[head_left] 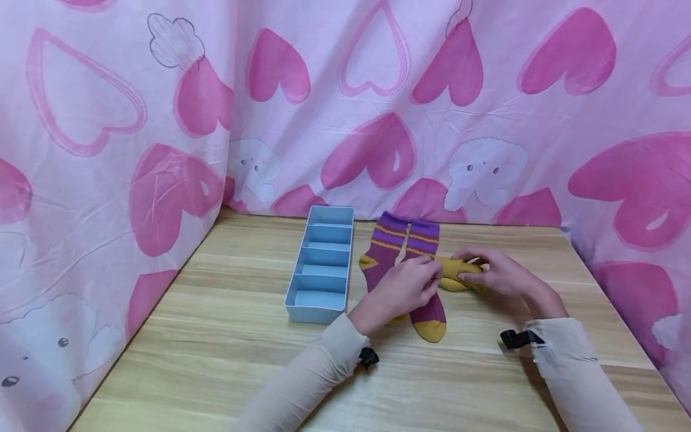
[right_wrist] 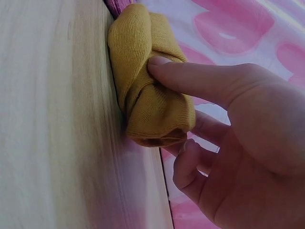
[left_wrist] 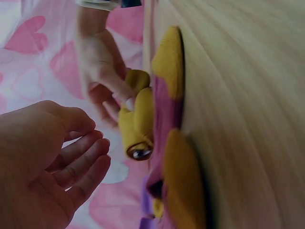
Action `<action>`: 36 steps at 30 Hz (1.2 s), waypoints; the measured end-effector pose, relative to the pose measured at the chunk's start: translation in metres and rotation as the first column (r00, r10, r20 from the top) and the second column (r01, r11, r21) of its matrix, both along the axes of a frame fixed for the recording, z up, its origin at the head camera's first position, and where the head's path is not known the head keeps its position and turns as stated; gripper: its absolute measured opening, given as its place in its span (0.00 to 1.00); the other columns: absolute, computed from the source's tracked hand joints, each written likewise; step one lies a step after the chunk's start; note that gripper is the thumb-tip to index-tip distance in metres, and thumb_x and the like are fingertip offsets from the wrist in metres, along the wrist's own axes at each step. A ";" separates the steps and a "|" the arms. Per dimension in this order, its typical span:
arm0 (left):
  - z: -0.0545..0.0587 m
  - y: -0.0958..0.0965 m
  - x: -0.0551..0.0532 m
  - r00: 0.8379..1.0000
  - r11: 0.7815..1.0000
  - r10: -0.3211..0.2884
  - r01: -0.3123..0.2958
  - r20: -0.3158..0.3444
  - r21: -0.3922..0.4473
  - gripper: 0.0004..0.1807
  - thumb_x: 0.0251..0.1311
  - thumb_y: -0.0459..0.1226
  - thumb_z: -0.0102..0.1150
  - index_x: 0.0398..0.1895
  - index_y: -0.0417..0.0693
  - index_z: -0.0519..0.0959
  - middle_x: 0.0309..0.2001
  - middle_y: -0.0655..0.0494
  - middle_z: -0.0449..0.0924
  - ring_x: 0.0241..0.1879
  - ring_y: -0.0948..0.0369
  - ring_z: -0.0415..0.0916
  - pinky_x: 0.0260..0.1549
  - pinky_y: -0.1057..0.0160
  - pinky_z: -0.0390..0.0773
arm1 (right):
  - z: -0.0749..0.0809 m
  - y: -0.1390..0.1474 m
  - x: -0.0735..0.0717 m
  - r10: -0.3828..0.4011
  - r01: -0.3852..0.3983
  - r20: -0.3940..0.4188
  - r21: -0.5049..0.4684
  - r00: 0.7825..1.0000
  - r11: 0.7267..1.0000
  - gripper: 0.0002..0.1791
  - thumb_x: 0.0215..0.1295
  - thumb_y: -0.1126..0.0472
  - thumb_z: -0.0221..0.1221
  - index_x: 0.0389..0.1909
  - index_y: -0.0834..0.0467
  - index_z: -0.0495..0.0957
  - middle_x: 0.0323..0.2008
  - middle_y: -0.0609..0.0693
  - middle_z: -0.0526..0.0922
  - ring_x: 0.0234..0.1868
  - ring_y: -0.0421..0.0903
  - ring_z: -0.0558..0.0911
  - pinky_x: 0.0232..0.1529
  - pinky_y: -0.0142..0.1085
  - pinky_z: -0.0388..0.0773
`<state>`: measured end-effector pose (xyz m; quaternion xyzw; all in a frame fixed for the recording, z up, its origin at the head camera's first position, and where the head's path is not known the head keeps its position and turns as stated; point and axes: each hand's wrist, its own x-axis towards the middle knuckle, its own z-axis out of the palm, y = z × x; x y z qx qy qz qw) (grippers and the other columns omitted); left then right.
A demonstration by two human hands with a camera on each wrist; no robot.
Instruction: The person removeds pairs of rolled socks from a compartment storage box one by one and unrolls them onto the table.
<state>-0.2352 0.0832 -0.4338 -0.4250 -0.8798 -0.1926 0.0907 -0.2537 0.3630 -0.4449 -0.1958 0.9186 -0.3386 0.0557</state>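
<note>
Where the table (head_left: 216, 360) ends: pink drape (head_left: 302, 144) rises at the back, left and right, printed with hearts and white fluffy animals; wrinkled, creased at the back-left corner.
Table: pale wood-look top, long streaky grain running mostly side to side, soft shadows by the hands and cuffs.
Tray: light blue tray (head_left: 315, 315), long and narrow, three dividers making four compartments, set left of the socks with its long side running away from the person.
Purple socks: pair (head_left: 384, 255) flat between tray and roll, cuffs toward the back drape, toes toward the person; purple and maroon with yellow stripes, heels and toes. Left arm covers part.
Roll: yellow sock bundle (head_left: 452, 275), folded over itself, right of the purple socks and just beside them; looks to rest on the wood.
Right hand (head_left: 499, 273): grasping the roll at its right part. Thumb presses into a fold around mid-length, fingers go round the far side; one rolled end gapes near the fingers, other end points toward the left hand.
Left hand (head_left: 405, 285): over the purple socks, fingers loosely bent, holding nothing, a gap between it and the roll in the left wrist view.
Sleeves: beige (head_left: 313, 378), black mount (head_left: 369, 358) at each cuff.
</note>
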 end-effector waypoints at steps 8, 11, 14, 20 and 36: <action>-0.019 0.023 -0.007 0.999 1.000 0.001 -0.001 -0.032 -0.015 0.02 0.76 0.40 0.63 0.42 0.57 0.81 0.40 0.66 0.80 0.37 0.71 0.75 0.34 0.78 0.73 | -0.002 0.002 -0.001 0.001 -0.001 -0.008 -0.001 1.000 1.000 0.19 0.71 0.59 0.72 0.61 0.50 0.85 0.60 0.51 0.88 0.61 0.52 0.84 0.60 0.36 0.81; -0.024 0.027 -0.007 0.999 0.999 0.017 -0.018 -0.049 -0.032 0.01 0.75 0.42 0.63 0.44 0.58 0.83 0.44 0.66 0.80 0.41 0.70 0.77 0.38 0.77 0.76 | -0.001 0.001 0.000 -0.004 0.004 0.004 0.003 1.000 1.000 0.20 0.71 0.60 0.72 0.62 0.50 0.85 0.59 0.51 0.88 0.60 0.52 0.84 0.60 0.38 0.82; -0.026 0.030 -0.006 1.000 0.999 0.005 -0.006 -0.019 -0.053 0.04 0.76 0.42 0.63 0.48 0.58 0.85 0.48 0.65 0.82 0.46 0.69 0.78 0.42 0.76 0.78 | -0.001 0.000 0.000 -0.009 0.009 0.016 0.007 1.000 1.000 0.20 0.71 0.60 0.72 0.62 0.50 0.85 0.59 0.51 0.89 0.60 0.53 0.84 0.63 0.46 0.80; -0.027 0.032 -0.004 0.995 0.986 -0.027 0.042 0.098 -0.159 0.14 0.77 0.45 0.63 0.60 0.57 0.83 0.58 0.62 0.84 0.53 0.67 0.80 0.53 0.73 0.81 | 0.002 -0.001 0.000 -0.049 0.048 0.041 0.026 0.998 0.999 0.19 0.73 0.56 0.71 0.62 0.49 0.86 0.59 0.52 0.88 0.63 0.55 0.82 0.67 0.56 0.76; -0.030 0.037 0.013 0.999 0.911 0.017 0.002 0.044 -0.412 0.25 0.85 0.48 0.44 0.77 0.54 0.73 0.80 0.55 0.66 0.73 0.57 0.68 0.69 0.62 0.76 | 0.001 -0.003 0.001 -0.128 0.127 0.092 0.012 0.988 0.992 0.22 0.78 0.47 0.65 0.66 0.51 0.83 0.63 0.55 0.86 0.65 0.55 0.80 0.68 0.52 0.75</action>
